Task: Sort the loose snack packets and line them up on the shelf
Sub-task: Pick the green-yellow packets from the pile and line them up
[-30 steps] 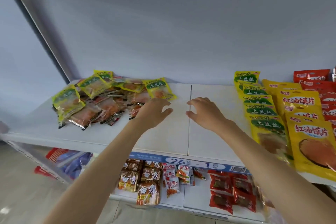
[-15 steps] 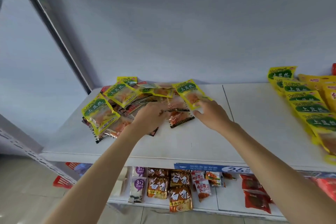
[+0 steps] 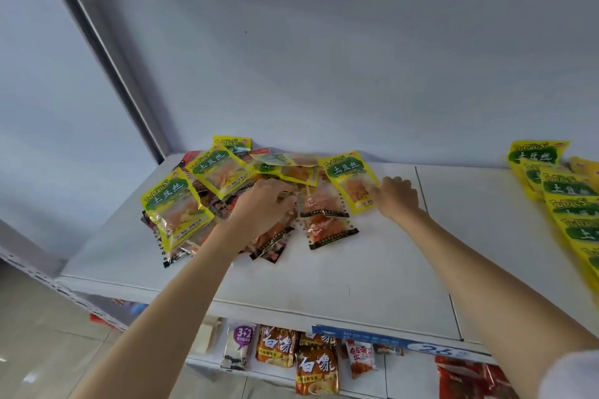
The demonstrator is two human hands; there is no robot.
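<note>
A loose heap of snack packets (image 3: 227, 201) lies at the back left of the white shelf (image 3: 340, 269): yellow-green ones mixed with clear orange ones edged in black. My left hand (image 3: 262, 207) rests on the middle of the heap, fingers curled onto a clear orange packet (image 3: 319, 202). My right hand (image 3: 397, 196) pinches the lower right corner of a yellow-green packet (image 3: 350, 180) at the heap's right end. At the far right, a tidy overlapping row of yellow-green packets (image 3: 567, 201) runs front to back.
A grey upright post (image 3: 107, 58) and side wall bound the shelf on the left. The lower shelf (image 3: 405, 376) holds orange, white and red packets behind a blue price strip (image 3: 389, 342). Tiled floor lies at the lower left.
The view has swung left, so the sorted row has slid to the right edge. Both hands have reached from bare shelf into the heap; my right hand has taken the yellow-green packet's corner.
</note>
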